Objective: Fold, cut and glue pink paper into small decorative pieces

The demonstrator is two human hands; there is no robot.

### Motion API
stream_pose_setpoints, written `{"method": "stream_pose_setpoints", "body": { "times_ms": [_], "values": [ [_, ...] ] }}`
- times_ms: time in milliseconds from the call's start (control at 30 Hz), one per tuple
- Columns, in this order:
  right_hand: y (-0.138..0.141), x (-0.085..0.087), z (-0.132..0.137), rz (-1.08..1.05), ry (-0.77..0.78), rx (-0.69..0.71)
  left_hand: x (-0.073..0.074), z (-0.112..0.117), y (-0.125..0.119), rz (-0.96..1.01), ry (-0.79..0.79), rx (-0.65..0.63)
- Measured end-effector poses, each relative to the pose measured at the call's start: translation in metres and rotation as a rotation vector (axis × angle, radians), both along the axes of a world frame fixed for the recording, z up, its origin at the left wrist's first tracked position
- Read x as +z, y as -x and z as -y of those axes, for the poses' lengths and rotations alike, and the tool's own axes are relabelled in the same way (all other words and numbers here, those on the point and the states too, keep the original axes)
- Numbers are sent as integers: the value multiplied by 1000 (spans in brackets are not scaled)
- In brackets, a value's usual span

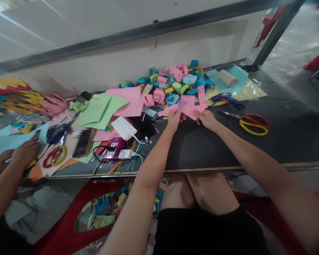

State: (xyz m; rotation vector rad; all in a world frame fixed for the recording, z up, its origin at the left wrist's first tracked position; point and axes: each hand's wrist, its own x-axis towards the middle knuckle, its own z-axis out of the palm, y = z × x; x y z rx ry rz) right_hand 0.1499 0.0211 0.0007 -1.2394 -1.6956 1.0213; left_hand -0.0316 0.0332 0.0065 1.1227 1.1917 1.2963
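"Spreading behind the hands, what was in the way?"

"A heap of folded paper pieces (177, 75), pink, blue, green and yellow, crowding right up to the work. A blue glue gun (227, 100) lay beyond the right hand (207, 119), and scissors (255, 124) with red and yellow handles pointed their blades toward it."

"And on the left?"

"A white power bank (123, 128) and a purple socket block (115, 144), amid cables; past them, green sheets (101, 111). Farther over, a co-worker's hands (26, 152) were near a second pair of scissors (55, 156)."

"Anything hollow?"

"A cardboard tube (228, 78) lay on its side on light blue paper (243, 78); I couldn't tell whether it held anything. Below the table (202, 152), a red chair's (66, 226) opening showed paper scraps (106, 209)."

"Where was the pink piece (192, 112)?"

"Just above the table's near half, stretched between both hands. The left hand's (175, 118) fingers pinched its left part, near a narrow pink strip (168, 111); the right hand's fingers pinched its lower right edge, thumb on top."
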Motion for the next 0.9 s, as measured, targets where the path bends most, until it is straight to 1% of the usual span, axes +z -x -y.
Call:
{"method": "stream_pose_setpoints", "body": {
  "times_ms": [267,467,533,600,733,833,900],
  "values": [
    [5,5,4,-50,27,-11,-2,0,0,79,0,84],
    [-1,3,0,-124,87,-84,2,-6,8,174,-9,171],
    [-1,2,-1,-148,102,-101,1,-6,9,163,-22,151],
    [-1,1,-2,-152,110,-114,0,-5,8,124,-36,94],
    [-1,0,-2,-139,83,-80,-3,-4,3,-19,-51,-15],
    [-2,0,-1,-128,65,-58,-2,-3,2,-101,-68,-47],
    [-3,1,0,-131,66,-61,-1,-2,1,-107,-71,-38]
  ]
}}
